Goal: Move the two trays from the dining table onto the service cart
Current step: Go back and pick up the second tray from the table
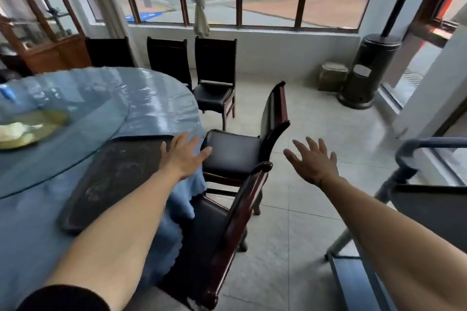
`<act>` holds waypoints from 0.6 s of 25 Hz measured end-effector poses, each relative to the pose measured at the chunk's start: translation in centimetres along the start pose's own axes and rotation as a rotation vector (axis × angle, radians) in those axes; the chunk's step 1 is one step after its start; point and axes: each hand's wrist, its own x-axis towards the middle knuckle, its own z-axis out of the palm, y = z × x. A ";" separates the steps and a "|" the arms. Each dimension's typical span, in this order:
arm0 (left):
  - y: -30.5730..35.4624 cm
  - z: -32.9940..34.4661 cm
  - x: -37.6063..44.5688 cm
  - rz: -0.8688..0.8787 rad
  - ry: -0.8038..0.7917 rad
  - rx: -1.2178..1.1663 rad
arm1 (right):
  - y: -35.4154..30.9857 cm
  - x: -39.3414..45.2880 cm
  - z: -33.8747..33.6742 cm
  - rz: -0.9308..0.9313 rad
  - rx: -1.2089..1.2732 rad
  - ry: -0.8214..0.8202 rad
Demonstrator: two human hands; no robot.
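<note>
Dark rectangular tray (116, 179) lies flat on the dining table (30, 230), near the table's right edge, on the blue cloth and partly beside the glass turntable (83, 118); only one tray visible on the table. Left hand (185, 155) is open, fingers spread, over the tray's far right corner; contact with the tray can't be told, nothing grasped. Right hand (314, 161) also open, fingers spread, empty, hanging in the air over the floor, well apart from the tray. Service cart (414, 189) at the right edge, grey frame and handle, dark upper shelf; whether a tray sits on it can't be told. Two dark wooden chairs (242, 156) stand between table and cart. Plate with pale food (22, 131) on the turntable, blurred. More chairs by the window, black heater (366, 70) in the corner.
</note>
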 end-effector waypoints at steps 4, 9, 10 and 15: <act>-8.0 -2.1 -3.0 -0.156 -0.013 -0.004 | -8.5 1.0 2.1 -0.135 -0.013 -0.025; -15.8 -3.7 -7.8 -0.317 0.007 -0.016 | -17.3 1.7 5.3 -0.272 -0.053 -0.081; -17.2 -3.9 -8.8 -0.356 0.013 -0.013 | -18.8 1.8 5.9 -0.299 -0.062 -0.097; -21.4 -4.8 -12.2 -0.498 0.031 0.020 | -23.9 2.5 8.1 -0.419 -0.074 -0.157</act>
